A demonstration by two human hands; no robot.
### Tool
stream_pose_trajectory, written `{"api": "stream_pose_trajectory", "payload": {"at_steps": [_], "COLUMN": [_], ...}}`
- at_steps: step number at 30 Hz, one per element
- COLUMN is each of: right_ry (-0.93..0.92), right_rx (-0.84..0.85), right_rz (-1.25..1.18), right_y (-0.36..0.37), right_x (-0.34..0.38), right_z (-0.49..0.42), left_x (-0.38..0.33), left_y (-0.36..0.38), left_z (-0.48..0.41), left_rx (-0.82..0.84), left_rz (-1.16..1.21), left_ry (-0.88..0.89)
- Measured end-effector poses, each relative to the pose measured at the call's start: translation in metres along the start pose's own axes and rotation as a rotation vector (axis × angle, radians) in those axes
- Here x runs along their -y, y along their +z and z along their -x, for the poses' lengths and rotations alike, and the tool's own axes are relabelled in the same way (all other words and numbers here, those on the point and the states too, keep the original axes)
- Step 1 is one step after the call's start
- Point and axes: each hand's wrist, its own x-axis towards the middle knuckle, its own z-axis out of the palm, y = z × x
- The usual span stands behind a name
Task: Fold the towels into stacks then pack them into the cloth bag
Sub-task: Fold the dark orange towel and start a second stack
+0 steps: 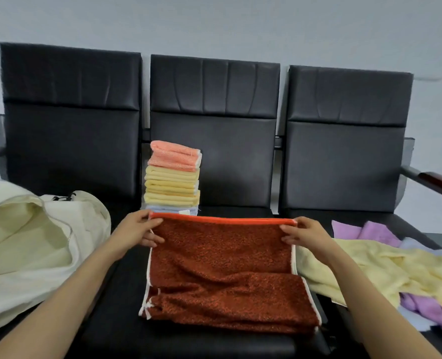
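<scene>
Both hands up: left hand [139, 230] and right hand [304, 233] pinch the red towel's [222, 270] top corners; stack [173, 177] just behind it, bag [33, 244] to its left.

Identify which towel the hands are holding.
The rust-orange towel, pinched at its top corners by the left hand and right hand; the folded stack behind and loose heap lie untouched.

The cloth bag [20, 244] ran off the left edge, and the loose towels [396, 270] off the right. The red towel [222, 268] hid the foot of the folded stack [172, 182]. The stack's small label [184, 211] was unreadable.
</scene>
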Motion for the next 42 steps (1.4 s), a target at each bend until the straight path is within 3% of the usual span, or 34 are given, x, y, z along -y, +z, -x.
{"api": "stream_pose_trajectory", "payload": {"at_steps": [4, 10, 12, 16, 20, 24, 31, 38, 42], "right_ry": [-0.165, -0.581, -0.627, -0.342, -0.364, -0.377, -0.184, -0.317, -0.26], "right_rx": [-0.023, -0.031, -0.051, -0.013, -0.086, -0.177, -0.038, -0.132, -0.16], "right_rz": [0.013, -0.241, -0.223, 0.032, 0.0, 0.049, 0.067, -0.083, 0.008], "right_y": [-0.012, -0.024, -0.024, -0.024, -0.03, -0.024, -0.018, -0.013, -0.01], "right_x": [0.061, 0.161, 0.17, 0.157, 0.165, 0.174, 0.145, 0.132, 0.124], "right_z": [0.011, 0.046, 0.053, 0.054, 0.058, 0.053, 0.036, 0.024, 0.021], "left_x": [-0.057, -0.138, -0.142, -0.137, -0.151, -0.158, -0.132, -0.129, -0.111], "left_y": [-0.011, -0.015, -0.019, -0.038, -0.046, -0.045, -0.034, -0.03, -0.03], "left_z": [0.011, 0.036, 0.04, 0.049, 0.052, 0.044, 0.03, 0.032, 0.033], "left_rx": [-0.077, -0.393, -0.371, -0.185, -0.247, -0.302, -0.166, -0.221, -0.214], "left_rz": [0.091, 0.295, 0.234, -0.162, -0.075, -0.149, -0.027, 0.107, 0.065], "left_ry": [0.181, 0.648, 0.6, 0.22, 0.301, 0.332, 0.232, 0.406, 0.341]}}
